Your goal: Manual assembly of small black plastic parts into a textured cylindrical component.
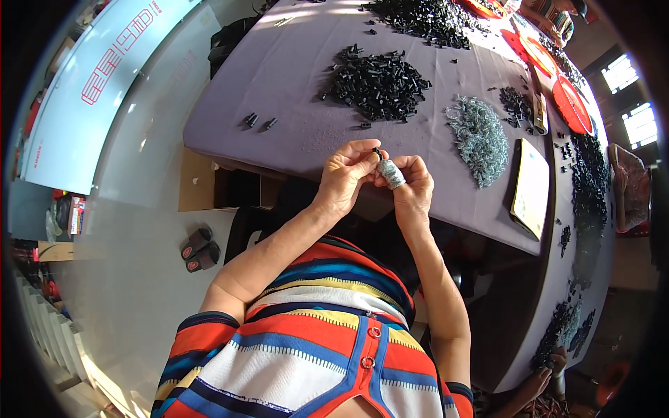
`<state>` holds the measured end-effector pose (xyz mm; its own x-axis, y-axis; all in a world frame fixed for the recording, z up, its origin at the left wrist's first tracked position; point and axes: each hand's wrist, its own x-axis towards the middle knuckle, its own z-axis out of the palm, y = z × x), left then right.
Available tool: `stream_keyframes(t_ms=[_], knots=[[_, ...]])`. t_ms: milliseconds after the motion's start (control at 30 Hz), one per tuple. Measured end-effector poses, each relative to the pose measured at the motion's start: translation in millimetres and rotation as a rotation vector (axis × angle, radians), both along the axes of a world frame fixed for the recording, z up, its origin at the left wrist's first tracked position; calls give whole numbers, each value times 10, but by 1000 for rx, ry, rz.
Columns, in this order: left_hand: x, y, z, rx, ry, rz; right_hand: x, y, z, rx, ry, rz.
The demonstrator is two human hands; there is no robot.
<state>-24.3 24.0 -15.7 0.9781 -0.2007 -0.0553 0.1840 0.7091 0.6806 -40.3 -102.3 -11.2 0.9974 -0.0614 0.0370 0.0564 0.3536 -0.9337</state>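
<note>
Both my hands meet just past the near edge of the cloth-covered table. My left hand is closed, pinching a small black piece between thumb and fingertips. Against it, my right hand is also closed, its fingers bent. A greyish-white, rough-looking cylinder shows at the right fingertips; whether it is a wrapped finger or a held thing, I cannot tell. Beyond my hands lies a heap of short black plastic pieces. To the right is a pile of small translucent grey pieces.
A few black pieces lie apart at left. A pale yellow notebook-like item rests near the right edge. Red baskets stand farther right. Another person's hands show at lower right. An open cardboard box sits under the table.
</note>
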Motion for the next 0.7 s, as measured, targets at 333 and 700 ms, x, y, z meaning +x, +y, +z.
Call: stream_keyframes(t_ms=[333, 700], knots=[[72, 90, -24, -56, 67, -108, 39, -72, 29, -168, -176, 46], [66, 109, 55, 35, 34, -246, 90, -228, 144, -591, -320, 191]])
